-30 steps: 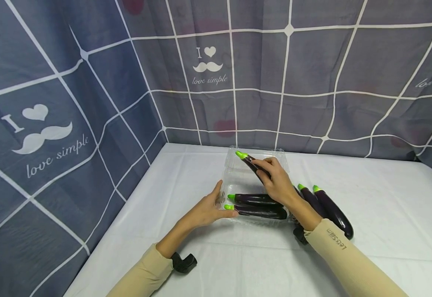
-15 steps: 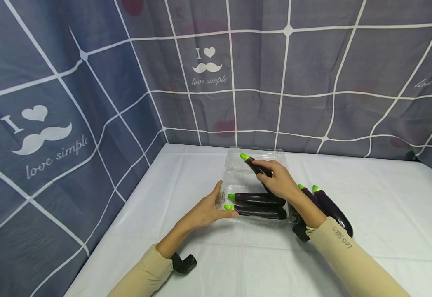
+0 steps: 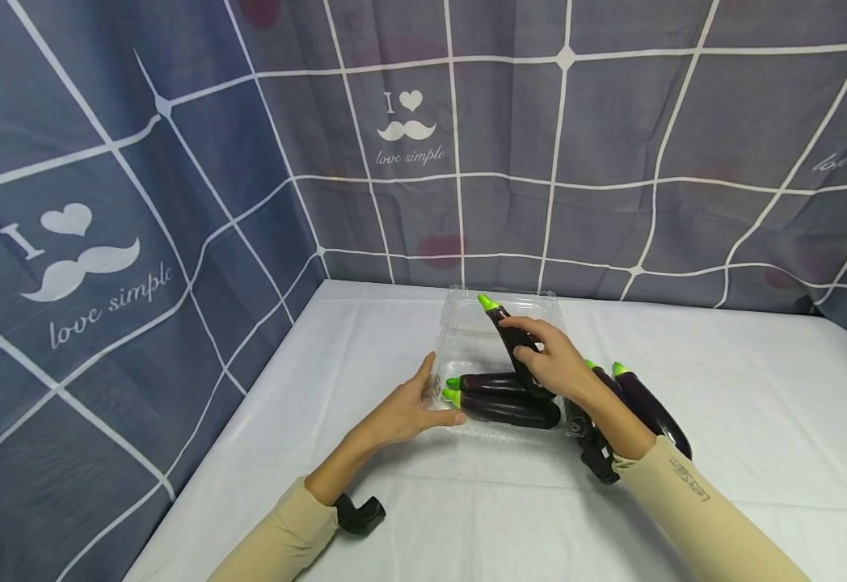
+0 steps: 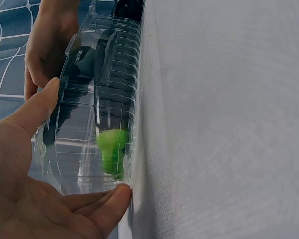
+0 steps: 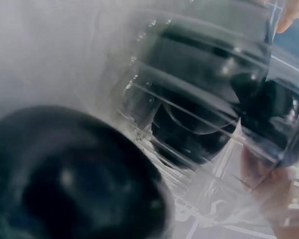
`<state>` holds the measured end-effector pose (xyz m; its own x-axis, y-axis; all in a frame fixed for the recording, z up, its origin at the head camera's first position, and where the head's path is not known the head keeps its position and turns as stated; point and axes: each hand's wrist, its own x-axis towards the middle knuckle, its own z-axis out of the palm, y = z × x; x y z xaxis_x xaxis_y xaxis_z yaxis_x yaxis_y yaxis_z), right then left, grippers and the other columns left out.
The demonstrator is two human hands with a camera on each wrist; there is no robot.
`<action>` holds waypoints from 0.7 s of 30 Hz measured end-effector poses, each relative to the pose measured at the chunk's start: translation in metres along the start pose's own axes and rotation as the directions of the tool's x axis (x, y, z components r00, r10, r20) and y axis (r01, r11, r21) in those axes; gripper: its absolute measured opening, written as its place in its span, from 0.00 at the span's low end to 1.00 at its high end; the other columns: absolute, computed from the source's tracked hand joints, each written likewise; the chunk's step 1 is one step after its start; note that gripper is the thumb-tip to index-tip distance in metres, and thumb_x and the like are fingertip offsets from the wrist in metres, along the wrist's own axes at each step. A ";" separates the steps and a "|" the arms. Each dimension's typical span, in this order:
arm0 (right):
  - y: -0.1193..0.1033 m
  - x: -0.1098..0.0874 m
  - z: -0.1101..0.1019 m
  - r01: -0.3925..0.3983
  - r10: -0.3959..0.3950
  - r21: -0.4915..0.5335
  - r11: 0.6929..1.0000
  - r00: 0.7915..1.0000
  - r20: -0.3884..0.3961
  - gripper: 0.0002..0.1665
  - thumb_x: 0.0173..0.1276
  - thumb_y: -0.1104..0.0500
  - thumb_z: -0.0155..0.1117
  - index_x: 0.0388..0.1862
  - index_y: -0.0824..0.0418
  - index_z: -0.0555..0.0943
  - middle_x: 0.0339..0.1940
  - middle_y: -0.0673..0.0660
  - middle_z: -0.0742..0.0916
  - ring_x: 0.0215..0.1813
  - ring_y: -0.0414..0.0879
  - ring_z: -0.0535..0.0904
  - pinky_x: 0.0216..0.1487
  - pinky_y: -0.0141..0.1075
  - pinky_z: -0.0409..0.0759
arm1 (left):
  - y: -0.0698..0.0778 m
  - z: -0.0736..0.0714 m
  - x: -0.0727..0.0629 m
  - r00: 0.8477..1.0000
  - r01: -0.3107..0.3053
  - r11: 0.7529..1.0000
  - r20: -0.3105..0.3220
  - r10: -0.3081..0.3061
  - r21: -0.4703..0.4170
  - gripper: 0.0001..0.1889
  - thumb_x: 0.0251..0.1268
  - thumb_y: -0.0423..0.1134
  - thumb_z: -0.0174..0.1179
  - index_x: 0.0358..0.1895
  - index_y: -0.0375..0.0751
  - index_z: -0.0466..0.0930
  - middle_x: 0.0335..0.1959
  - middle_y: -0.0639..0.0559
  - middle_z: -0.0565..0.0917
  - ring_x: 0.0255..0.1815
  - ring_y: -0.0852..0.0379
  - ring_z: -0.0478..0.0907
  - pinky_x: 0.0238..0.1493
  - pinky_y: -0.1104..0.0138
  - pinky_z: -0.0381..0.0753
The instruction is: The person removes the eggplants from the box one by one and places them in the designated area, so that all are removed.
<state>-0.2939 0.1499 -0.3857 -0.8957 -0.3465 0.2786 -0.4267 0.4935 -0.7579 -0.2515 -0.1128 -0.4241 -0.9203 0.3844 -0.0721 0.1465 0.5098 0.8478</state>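
A clear plastic clamshell container (image 3: 467,352) stands on the table with its lid folded back. Two dark purple eggplants lie crosswise in it, a front eggplant (image 3: 511,410) and a rear eggplant (image 3: 485,383), green stems to the left. My right hand (image 3: 558,364) grips a third eggplant (image 3: 508,339) over the container, tilted with its green stem up and away and its thick end low behind the front one. My left hand (image 3: 403,411) holds the container's left end, thumb and fingers spread around it; the left wrist view shows its fingertips (image 4: 120,193) at the container's lower edge.
Just right of the container, beside my right forearm, lie two more eggplants, the outer eggplant (image 3: 652,408) and a partly covered eggplant (image 3: 604,377). A white cloth (image 3: 423,525) covers the table. A grey checked curtain (image 3: 511,218) hangs behind and along the left.
My right hand has moved slightly right, and its eggplant has turned steeper, with the thick end lower among the others. The front eggplant has shifted back against the rear one. My left hand stays put.
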 end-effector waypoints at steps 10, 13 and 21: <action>0.002 -0.011 -0.003 -0.076 0.076 -0.009 0.997 0.997 -0.010 0.30 0.69 0.64 0.61 0.70 0.59 0.72 0.66 0.67 0.75 0.60 0.67 0.74 0.51 0.57 0.77 | -0.002 0.000 0.000 1.000 0.002 1.000 -0.001 -0.002 0.005 0.64 0.53 0.58 0.73 0.80 0.42 0.34 0.76 0.40 0.59 0.75 0.49 0.54 0.71 0.50 0.57; 0.002 -0.014 -0.004 -0.076 0.076 -0.010 0.997 0.997 -0.006 0.32 0.67 0.62 0.65 0.71 0.59 0.71 0.67 0.68 0.74 0.61 0.68 0.73 0.52 0.59 0.76 | -0.002 0.001 0.001 1.000 0.006 1.000 -0.004 -0.005 0.012 0.64 0.53 0.59 0.73 0.80 0.42 0.34 0.76 0.40 0.59 0.75 0.48 0.54 0.71 0.49 0.57; 0.000 -0.020 -0.007 -0.124 0.124 0.015 0.992 0.992 0.003 0.36 0.67 0.57 0.67 0.73 0.57 0.68 0.71 0.66 0.71 0.64 0.67 0.71 0.51 0.59 0.76 | -0.001 0.001 0.000 1.000 0.015 1.000 0.005 -0.015 0.001 0.63 0.54 0.57 0.73 0.80 0.41 0.34 0.75 0.38 0.60 0.75 0.47 0.57 0.70 0.49 0.59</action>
<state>-0.2764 0.1624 -0.3869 -0.9414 -0.2851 0.1803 -0.3101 0.5207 -0.7955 -0.2516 -0.1122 -0.4251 -0.9205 0.3808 -0.0871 0.1332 0.5157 0.8464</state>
